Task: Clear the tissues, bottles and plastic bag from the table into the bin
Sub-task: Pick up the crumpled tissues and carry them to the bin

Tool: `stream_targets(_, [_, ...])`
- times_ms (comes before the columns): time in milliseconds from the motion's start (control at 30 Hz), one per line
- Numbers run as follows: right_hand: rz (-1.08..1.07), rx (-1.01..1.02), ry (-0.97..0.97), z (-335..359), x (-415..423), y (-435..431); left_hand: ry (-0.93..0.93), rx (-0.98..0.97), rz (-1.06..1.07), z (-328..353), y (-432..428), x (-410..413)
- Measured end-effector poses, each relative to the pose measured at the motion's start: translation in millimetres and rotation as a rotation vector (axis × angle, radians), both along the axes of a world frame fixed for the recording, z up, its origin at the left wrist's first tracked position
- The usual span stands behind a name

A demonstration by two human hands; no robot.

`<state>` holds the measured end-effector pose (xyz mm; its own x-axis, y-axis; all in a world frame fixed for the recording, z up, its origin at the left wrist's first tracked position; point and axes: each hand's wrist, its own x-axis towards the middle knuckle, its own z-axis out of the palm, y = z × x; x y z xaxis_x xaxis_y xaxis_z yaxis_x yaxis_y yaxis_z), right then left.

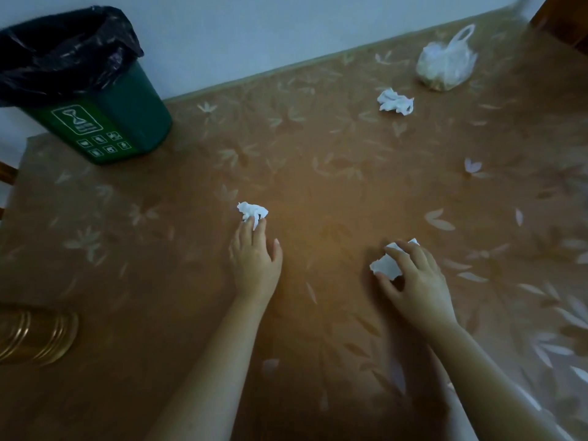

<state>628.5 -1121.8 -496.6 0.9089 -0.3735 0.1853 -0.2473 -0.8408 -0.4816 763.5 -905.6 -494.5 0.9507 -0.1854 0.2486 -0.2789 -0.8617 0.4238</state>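
Three crumpled white tissues lie on the brown flowered tablecloth. My left hand (254,256) reaches to the middle tissue (251,210), and its fingertips touch that tissue's near edge. My right hand (413,278) has its fingers and thumb curled round the near tissue (386,265). The far tissue (394,101) lies alone toward the back right. Behind it sits a knotted clear plastic bag (445,63) with something brownish inside. A green bin (105,116) with a black liner stands on the table at the back left. No bottle is in sight.
The tablecloth (318,173) runs back to a pale wall. A gold ribbed round object (35,335) lies at the left edge. Dark wooden furniture (563,17) shows at the top right corner.
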Motion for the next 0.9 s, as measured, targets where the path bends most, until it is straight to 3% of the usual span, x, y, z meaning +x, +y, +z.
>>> stream_targets(433, [-0.018,0.004,-0.039,-15,8,1,0.062,-0.043,0.005,-23,5,57])
stream_targets(900, [-0.028,-0.016,-0.127,-21,-1,9,0.054,-0.086,-0.004,-23,2,-9])
